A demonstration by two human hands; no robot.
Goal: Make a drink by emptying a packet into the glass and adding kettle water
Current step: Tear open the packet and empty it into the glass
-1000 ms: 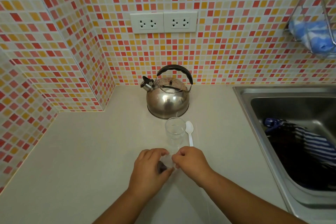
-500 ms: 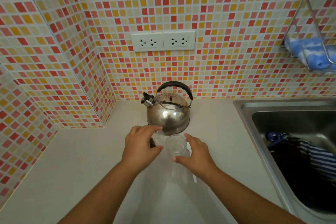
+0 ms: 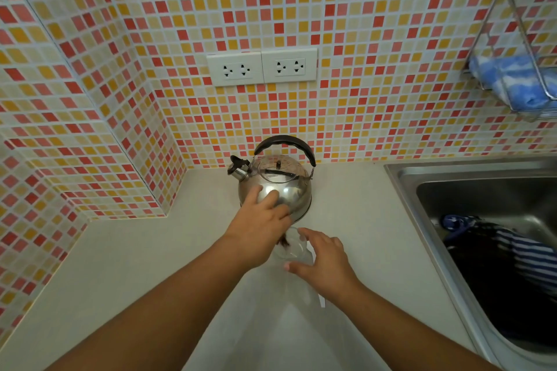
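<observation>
**A:** Looks like the tipping step. Left hand up over the glass, fingers bunched around the packet, dark brown powder just showing under the palm at the rim. Held that low probably so nothing drifts onto the counter.

**B:** Agreed. Right hand cupped against the near side of the glass, thumb and fingers spread wide around it, touching but not really squeezing. Bracing it so it doesn't skate, at a guess. Can't tell how firm.

**A:** Any powder actually in the glass yet?

**B:** Hard to say, clear glass, mostly hidden by the left hand. Brown smudge at the rim, could be mid-pour.

**A:** Kettle just behind the glass, upright, lid on, spout left, handle up. Untouched, water level not visible through steel. Parked close, so only a short lift for pouring.

**B:** White spoon poking out beneath the right wrist, flat on the counter. Sink off to the right with a striped cloth in it, well apart.
</observation>
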